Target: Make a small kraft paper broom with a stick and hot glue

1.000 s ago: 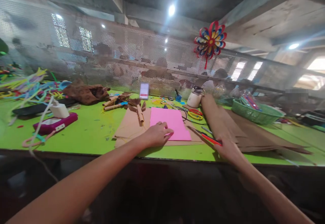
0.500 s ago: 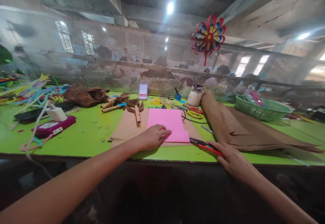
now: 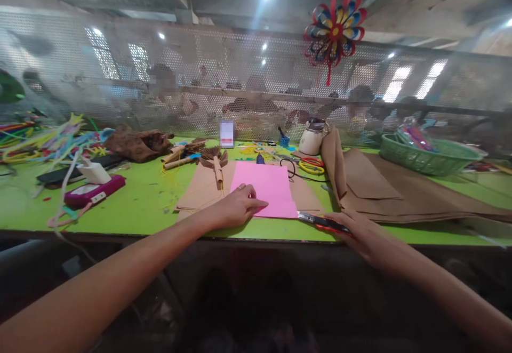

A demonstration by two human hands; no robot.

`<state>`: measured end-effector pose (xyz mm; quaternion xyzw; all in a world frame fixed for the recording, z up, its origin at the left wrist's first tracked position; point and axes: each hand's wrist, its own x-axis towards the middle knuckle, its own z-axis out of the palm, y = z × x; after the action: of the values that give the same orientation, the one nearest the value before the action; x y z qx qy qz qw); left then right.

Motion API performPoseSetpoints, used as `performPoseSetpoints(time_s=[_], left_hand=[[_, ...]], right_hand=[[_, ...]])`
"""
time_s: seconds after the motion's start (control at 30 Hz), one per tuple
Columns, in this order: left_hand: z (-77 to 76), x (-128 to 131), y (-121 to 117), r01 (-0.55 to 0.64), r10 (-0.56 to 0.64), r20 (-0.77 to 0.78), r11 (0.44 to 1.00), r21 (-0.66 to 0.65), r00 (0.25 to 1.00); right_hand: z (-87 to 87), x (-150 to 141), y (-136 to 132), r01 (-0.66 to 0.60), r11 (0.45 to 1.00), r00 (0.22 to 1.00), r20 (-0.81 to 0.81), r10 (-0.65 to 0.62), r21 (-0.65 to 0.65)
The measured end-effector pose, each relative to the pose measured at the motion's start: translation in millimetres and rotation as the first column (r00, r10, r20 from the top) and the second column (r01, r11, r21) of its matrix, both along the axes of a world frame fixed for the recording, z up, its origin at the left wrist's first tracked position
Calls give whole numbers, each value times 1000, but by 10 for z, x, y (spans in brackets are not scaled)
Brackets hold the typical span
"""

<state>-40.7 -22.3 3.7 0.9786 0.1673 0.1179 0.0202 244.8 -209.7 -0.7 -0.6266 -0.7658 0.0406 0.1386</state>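
Note:
Pink paper (image 3: 266,182) lies over brown kraft sheets (image 3: 190,195) near the table's front edge. My left hand (image 3: 239,206) presses on the paper's lower left part, its index finger stretched out and other fingers partly bent, with nothing held. In my right hand (image 3: 354,229) is a black and red utility knife (image 3: 320,221), fingers closed around its handle. The blade end of the knife touches or nearly touches the paper's lower right corner. A rolled kraft-paper piece with a pleated fan top (image 3: 217,169) rests on the kraft sheets left of the pink paper.
Right of the paper lie folded brown sheets (image 3: 372,179) and a green basket (image 3: 432,155). Behind are a white jug (image 3: 312,138), scissors with yellow and red handles (image 3: 312,166) and a propped phone (image 3: 226,134). A purple power strip (image 3: 94,192) sits left on the green table (image 3: 148,211).
My right hand has brought the knife slightly in to the paper's lower right corner. My left index finger now points out more on the paper. The whole view has shifted a little.

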Motion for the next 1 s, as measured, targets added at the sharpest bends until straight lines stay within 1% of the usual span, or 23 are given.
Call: performPoseSetpoints(time_s=[0.07, 0.2, 0.37, 0.53, 0.77, 0.9, 1.0], left_hand=[[-8, 3, -3, -9, 9, 9, 1000, -21, 1000], [-48, 9, 6, -44, 46, 38, 997, -56, 998], [-83, 24, 24, -51, 53, 33, 997, -50, 998], [-79, 37, 34, -58, 59, 16, 996, -61, 998], [-77, 53, 37, -56, 59, 25, 994, -95, 998], [-51, 63, 29, -58, 61, 14, 991, -124, 998], [-37, 65, 27, -61, 62, 7, 990, -131, 998]], right_hand=[[-2, -4, 64, -21, 1000, 1000, 9, 21, -18], [-53, 37, 128, -20, 1000, 999, 35, 21, -8], [-58, 96, 125, -55, 998, 998, -23, 54, -22], [-66, 159, 142, -105, 994, 993, -54, 105, 5], [-89, 208, 53, -48, 999, 996, -75, 46, -19], [-68, 210, -7, -57, 998, 994, -95, 54, -29], [-56, 193, -3, -57, 998, 994, -93, 54, -24]])
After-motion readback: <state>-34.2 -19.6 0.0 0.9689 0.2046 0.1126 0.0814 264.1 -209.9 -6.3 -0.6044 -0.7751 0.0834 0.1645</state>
